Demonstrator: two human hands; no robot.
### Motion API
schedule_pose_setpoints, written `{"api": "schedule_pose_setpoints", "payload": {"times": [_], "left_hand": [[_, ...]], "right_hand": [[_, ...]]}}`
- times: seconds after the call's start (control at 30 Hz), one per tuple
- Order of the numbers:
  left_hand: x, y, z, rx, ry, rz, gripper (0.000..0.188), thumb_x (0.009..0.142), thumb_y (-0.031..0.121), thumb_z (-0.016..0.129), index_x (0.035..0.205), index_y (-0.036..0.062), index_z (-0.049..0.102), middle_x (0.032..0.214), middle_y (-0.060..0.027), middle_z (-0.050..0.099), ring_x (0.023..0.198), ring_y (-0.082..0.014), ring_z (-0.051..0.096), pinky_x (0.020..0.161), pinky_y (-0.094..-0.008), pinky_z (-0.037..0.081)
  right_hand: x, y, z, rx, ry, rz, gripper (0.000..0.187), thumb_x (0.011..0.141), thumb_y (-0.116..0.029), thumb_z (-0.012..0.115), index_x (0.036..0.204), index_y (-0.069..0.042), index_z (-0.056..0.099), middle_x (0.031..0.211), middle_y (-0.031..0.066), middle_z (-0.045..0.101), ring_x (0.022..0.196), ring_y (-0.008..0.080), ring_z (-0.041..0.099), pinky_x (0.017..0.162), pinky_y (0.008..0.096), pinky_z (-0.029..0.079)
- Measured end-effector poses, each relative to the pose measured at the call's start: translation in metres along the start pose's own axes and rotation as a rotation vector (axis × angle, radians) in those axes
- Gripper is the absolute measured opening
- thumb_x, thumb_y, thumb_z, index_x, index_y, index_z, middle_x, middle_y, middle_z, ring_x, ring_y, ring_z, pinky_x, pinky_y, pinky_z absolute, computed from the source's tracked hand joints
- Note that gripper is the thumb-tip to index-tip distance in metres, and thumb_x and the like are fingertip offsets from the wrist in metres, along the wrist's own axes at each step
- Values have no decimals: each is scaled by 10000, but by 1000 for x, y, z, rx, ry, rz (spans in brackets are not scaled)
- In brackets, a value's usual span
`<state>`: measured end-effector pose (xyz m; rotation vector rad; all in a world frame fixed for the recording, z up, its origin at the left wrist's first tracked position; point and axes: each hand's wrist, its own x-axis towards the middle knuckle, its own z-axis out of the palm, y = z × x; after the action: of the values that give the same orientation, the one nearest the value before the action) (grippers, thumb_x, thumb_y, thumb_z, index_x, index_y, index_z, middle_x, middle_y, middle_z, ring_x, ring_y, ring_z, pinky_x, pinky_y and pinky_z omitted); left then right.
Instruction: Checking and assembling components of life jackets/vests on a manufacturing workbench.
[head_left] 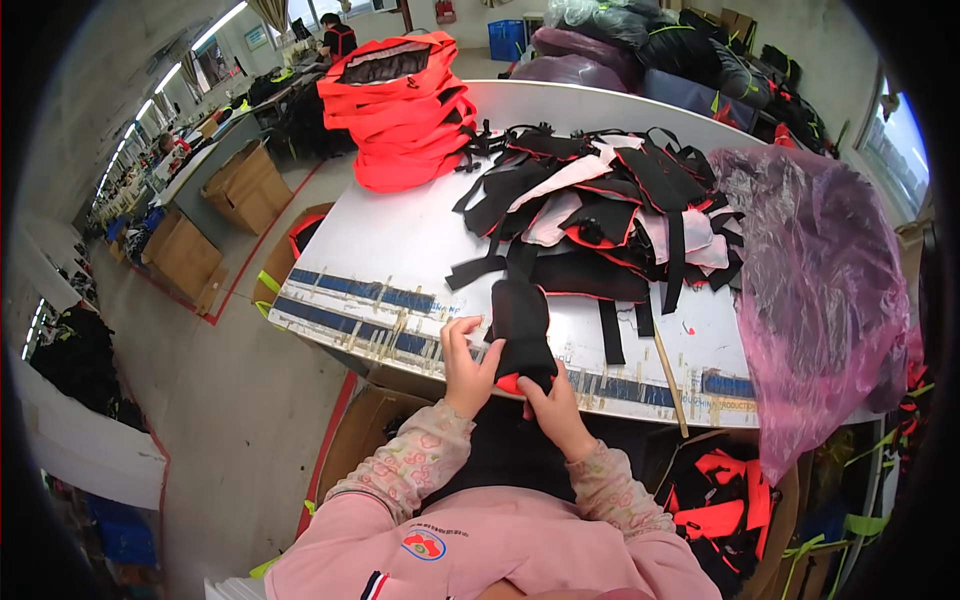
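Note:
A black padded strap piece (521,318) with an orange-red edge at its lower end lies over the table's front edge before me. My right hand (562,412) pinches its lower right corner between thumb and fingers. Beside its left edge is my left hand (468,372), fingers apart and raised, the thumb tip close against the fabric. Just beyond lies a loose heap of similar black pieces (590,272) with orange-red edging, white-pink undersides and dangling straps.
Orange-red bags (405,135) are stacked at the table's far left. Pink-purple plastic sheeting (820,290) drapes over the right side. A thin wooden stick (668,370) crosses the front edge. Below right, a carton holds orange-and-black pieces (722,500). Cardboard boxes (250,188) stand left on the floor.

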<state>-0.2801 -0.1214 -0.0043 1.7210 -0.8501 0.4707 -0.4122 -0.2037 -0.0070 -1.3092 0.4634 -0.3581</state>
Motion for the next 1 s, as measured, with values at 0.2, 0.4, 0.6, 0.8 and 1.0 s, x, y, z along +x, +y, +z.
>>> {"api": "schedule_pose_setpoints", "payload": {"times": [0.2, 0.4, 0.6, 0.8, 1.0], "left_hand": [[4, -18, -6, -249, -606, 73, 187, 852, 170, 616, 964, 20, 631, 931, -105, 600, 834, -249, 572, 781, -328, 456], [-19, -34, -1, -570, -993, -638, 259, 930, 303, 546, 1025, 63, 575, 791, 30, 534, 675, -43, 460, 567, -195, 385], [-20, -20, -3, -669, -967, -797, 164, 934, 234, 535, 925, 70, 533, 799, 46, 498, 689, -29, 434, 600, -184, 370], [-17, -31, -4, -767, -676, -742, 141, 949, 199, 504, 863, 88, 508, 763, 48, 479, 694, -24, 443, 588, -184, 383], [-13, -43, -12, -1002, -764, -907, 177, 964, 223, 480, 972, 60, 549, 926, 3, 593, 798, -83, 569, 733, -218, 457]], "right_hand": [[2, 9, -2, -424, 132, -265, 511, 825, -255, 663, 1136, 88, 446, 861, 222, 639, 707, 333, 641, 613, 365, 496], [-11, -5, -4, -696, 44, -175, 498, 828, -324, 660, 1085, 73, 503, 816, 228, 638, 774, 379, 631, 674, 388, 492], [-10, -12, -8, -925, 108, -247, 583, 825, -441, 631, 1088, 68, 525, 805, 243, 639, 749, 384, 641, 639, 417, 513], [-5, -9, 1, -852, 144, -299, 533, 816, -376, 664, 1114, 44, 529, 878, 265, 632, 836, 411, 623, 709, 424, 501], [2, -7, 9, -896, 70, -355, 587, 834, -432, 625, 1106, 73, 504, 807, 275, 627, 761, 417, 624, 647, 443, 499]]}}
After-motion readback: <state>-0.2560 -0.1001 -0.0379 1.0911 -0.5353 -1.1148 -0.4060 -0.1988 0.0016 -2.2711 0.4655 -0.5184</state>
